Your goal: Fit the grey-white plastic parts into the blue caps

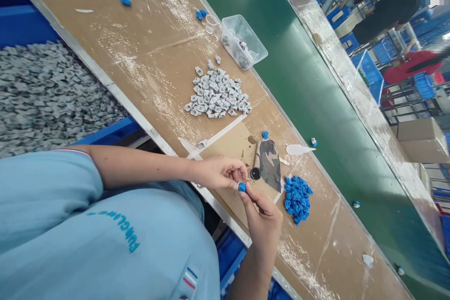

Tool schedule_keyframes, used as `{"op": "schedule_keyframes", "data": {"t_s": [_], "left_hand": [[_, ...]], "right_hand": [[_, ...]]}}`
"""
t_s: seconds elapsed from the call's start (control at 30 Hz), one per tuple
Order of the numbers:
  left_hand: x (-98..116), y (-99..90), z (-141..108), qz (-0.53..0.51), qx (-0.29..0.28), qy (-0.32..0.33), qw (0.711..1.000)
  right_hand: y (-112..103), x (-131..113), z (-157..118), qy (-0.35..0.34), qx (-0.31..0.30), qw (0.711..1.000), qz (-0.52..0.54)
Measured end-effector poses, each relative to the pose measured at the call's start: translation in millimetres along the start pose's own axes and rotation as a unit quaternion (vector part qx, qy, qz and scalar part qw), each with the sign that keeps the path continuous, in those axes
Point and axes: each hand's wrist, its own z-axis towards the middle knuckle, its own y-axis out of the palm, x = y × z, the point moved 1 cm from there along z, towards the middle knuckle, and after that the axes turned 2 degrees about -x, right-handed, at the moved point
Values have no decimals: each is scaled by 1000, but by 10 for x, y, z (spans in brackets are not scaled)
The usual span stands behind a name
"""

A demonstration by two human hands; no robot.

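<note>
Over the cardboard mat (pixel 225 143) my two hands meet at a small blue piece (pixel 242 187). The fingertips of my left hand (pixel 223 172) pinch its left side, where a bit of pale material shows. My right hand (pixel 262 211) grips it from the other side between thumb and index finger. Just beyond my fingers are a round black-topped object (pixel 255 174) and a camouflage cloth (pixel 269 164). A heap of grey-white parts (pixel 218 93) lies farther up the table, and a pile of blue pieces (pixel 297 199) is right of the mat.
A clear plastic box (pixel 243 42) with small parts stands by the green conveyor belt (pixel 309 84), which carries a few blue-and-white pieces. A blue bin of grey parts (pixel 52 93) adjoins the table's near edge (pixel 151 129). People are at work across the belt.
</note>
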Motion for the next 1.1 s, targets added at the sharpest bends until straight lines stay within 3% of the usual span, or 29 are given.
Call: {"op": "schedule_keyframes", "data": {"t_s": [0.27,0.43,0.73,0.93,1.1], "left_hand": [[-42,-25,-6,-138,-36,-112,983],[-95,-35,-25,-184,-38,-164,968],[-190,6,-1,-173,-15,-165,971],[-190,20,10,-178,-4,-153,972],[-175,2,16,-183,-6,-175,967]], "right_hand": [[193,47,-123,37,57,993,99],[242,85,-160,59,61,992,95],[257,132,-149,69,68,991,95],[229,201,-166,61,19,994,94],[253,178,-175,66,34,993,94]]}}
